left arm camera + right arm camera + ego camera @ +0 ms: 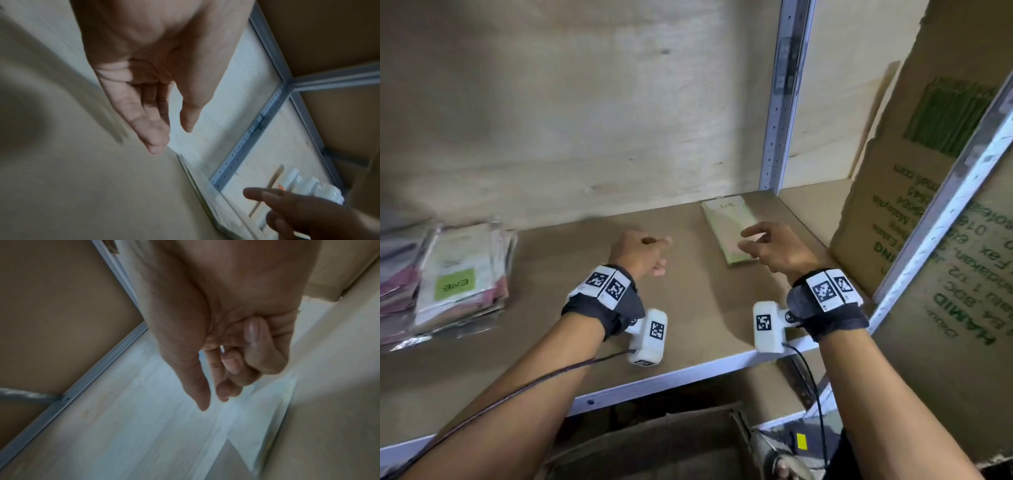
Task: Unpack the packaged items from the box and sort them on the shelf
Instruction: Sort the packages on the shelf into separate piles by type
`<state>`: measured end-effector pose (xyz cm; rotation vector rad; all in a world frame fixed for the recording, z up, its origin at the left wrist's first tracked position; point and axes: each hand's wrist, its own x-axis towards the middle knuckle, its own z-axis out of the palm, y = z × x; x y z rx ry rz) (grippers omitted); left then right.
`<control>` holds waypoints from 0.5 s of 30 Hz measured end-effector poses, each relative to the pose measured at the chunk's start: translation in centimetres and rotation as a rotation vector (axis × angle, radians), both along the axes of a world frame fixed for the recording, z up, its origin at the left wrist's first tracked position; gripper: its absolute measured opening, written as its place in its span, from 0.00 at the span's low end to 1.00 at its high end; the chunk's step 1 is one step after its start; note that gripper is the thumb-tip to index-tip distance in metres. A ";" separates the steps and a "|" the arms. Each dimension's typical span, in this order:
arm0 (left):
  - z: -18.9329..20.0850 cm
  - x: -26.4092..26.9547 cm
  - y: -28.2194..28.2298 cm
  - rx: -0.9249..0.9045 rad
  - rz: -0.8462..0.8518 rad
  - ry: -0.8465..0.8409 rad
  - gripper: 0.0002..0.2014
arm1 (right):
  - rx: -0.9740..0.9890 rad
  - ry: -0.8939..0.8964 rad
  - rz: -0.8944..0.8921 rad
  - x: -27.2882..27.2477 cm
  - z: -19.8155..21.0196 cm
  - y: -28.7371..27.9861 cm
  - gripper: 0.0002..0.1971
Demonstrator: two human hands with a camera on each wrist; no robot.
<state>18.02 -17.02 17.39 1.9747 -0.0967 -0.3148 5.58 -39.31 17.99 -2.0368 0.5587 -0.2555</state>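
A flat pale-green packet (726,226) marked "EnE" lies on the brown shelf board (571,346), at the back right beside the metal upright (780,120). My right hand (746,240) hovers just over the packet's near end, thumb and forefinger apart, the other fingers loosely curled, holding nothing. The right wrist view shows that hand (213,402) above the pale packet (267,402). My left hand (654,253) hangs over bare board to the packet's left. In the left wrist view its fingers (156,142) are relaxed and empty, with the packet's edge (197,183) beyond them.
A stack of clear-bagged packets (458,277) with green "EnE" labels lies at the shelf's left. A tall printed cardboard box (928,205) stands at the right, past the upright. An open cardboard box (654,445) sits below the shelf edge. White wrapped rolls (308,183) lie in the neighbouring bay.
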 end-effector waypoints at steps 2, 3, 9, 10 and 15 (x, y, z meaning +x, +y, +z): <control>0.3 -0.4 4.1 -0.028 0.059 -0.024 0.14 | 0.019 -0.044 0.100 -0.4 0.2 2.7 0.10; 0.3 -0.6 6.0 -0.030 0.083 -0.041 0.13 | 0.030 -0.056 0.131 -0.4 0.1 3.8 0.09; 1.8 -0.1 15.8 -0.059 0.193 -0.097 0.05 | 0.126 -0.006 0.335 2.1 -0.3 13.2 0.08; 2.2 0.2 17.4 -0.071 0.219 -0.121 0.04 | 0.134 0.012 0.374 3.1 -0.2 15.1 0.08; 3.4 1.3 24.4 -0.095 0.290 -0.165 0.04 | 0.105 0.109 0.504 8.2 0.4 22.9 0.12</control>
